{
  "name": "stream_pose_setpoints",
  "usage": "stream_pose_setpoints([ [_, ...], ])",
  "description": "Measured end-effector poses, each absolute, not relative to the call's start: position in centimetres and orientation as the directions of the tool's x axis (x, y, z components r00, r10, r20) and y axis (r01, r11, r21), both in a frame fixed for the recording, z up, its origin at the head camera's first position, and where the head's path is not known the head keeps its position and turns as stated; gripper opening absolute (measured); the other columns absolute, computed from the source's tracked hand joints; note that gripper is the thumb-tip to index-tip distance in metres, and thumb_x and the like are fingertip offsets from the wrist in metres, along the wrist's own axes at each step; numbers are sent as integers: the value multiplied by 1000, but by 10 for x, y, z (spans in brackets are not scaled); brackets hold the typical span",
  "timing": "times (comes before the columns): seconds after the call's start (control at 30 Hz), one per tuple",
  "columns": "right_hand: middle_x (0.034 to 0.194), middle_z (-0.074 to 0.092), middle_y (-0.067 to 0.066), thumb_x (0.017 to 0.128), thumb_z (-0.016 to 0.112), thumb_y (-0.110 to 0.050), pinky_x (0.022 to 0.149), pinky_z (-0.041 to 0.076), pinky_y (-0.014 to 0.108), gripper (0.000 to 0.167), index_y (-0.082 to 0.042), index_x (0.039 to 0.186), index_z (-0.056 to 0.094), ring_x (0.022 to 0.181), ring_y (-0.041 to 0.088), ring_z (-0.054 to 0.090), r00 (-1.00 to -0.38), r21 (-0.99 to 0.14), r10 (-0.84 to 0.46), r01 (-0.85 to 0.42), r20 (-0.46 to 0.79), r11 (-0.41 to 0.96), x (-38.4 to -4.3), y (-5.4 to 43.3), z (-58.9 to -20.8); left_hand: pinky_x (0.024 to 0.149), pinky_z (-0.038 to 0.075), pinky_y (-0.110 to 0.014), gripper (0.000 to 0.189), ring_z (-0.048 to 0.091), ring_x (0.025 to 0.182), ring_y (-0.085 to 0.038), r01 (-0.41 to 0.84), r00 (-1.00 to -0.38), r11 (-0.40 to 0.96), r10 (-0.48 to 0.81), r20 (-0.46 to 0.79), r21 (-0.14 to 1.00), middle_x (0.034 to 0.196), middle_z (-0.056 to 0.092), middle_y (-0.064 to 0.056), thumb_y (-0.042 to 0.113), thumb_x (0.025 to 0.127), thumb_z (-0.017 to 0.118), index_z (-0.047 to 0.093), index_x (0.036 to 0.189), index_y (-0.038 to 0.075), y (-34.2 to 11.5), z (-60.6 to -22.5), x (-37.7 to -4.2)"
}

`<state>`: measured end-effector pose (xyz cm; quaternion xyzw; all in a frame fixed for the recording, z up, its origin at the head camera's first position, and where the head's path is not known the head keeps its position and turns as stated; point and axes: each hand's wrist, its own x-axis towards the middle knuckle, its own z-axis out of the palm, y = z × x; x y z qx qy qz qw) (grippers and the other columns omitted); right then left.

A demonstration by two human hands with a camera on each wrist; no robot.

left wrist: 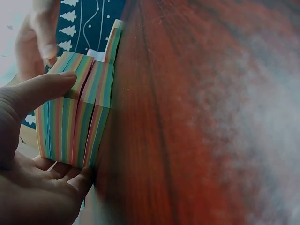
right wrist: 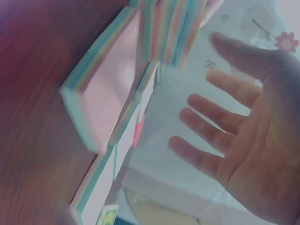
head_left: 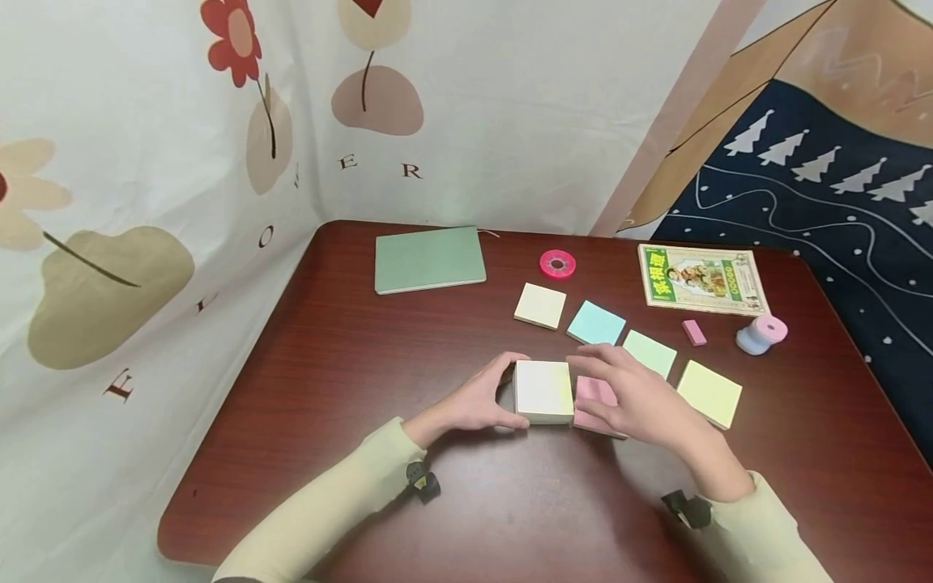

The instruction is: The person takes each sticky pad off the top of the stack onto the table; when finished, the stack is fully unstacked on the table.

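Note:
My left hand [head_left: 477,398] grips a stack of sticky note pads [head_left: 543,393] from its left side, thumb at the near edge and fingers at the far edge. In the left wrist view, several pads with striped, many-coloured sides [left wrist: 70,124] make up the stack, and small gaps show between some of them. Just right of the stack, my right hand [head_left: 641,401] hovers over a pink sticky note pad [head_left: 594,389] and partly hides it. Its fingers are spread and hold nothing, as the right wrist view shows.
Cream [head_left: 540,305], blue [head_left: 596,323], green [head_left: 651,352] and yellow pads [head_left: 709,394] curve around the right hand. Behind lie a green notebook [head_left: 430,259], a pink tape roll [head_left: 557,264] and an illustrated booklet [head_left: 703,279]. A pink eraser-like block [head_left: 694,333] neighbours a pink-and-blue spool-shaped item [head_left: 761,334].

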<state>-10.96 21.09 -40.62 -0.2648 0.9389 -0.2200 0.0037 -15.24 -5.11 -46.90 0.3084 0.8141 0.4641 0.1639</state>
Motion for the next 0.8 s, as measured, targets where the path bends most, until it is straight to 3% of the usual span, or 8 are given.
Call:
stream_pose_setpoints([
  [0.23,143,46,14,78,82,-40,99,44,47,76,-10,141,52,128,28,43,-787,-449,-602,-590,135,672,-119,185,-412,104,38,-34,87,48,120,-15,341,-759,396,651,1,852,132,50,-3,15,68,90,40,139,8,-51,-469,-153],
  [0.4,144,45,14,77,83,-39,97,44,44,77,-12,142,51,129,27,42,-759,-465,-642,-609,106,642,-124,174,-419,102,39,-35,88,48,119,-15,340,-760,410,649,-9,846,134,49,-3,17,68,89,40,140,9,-52,-469,-153],
  [0.8,136,51,7,75,86,-30,88,48,40,77,-13,142,52,116,22,50,-760,-450,-645,-605,81,656,-127,165,-422,103,38,-35,85,47,120,-16,355,-760,407,650,6,842,133,50,-4,17,69,89,41,138,8,-52,-468,-152],
])
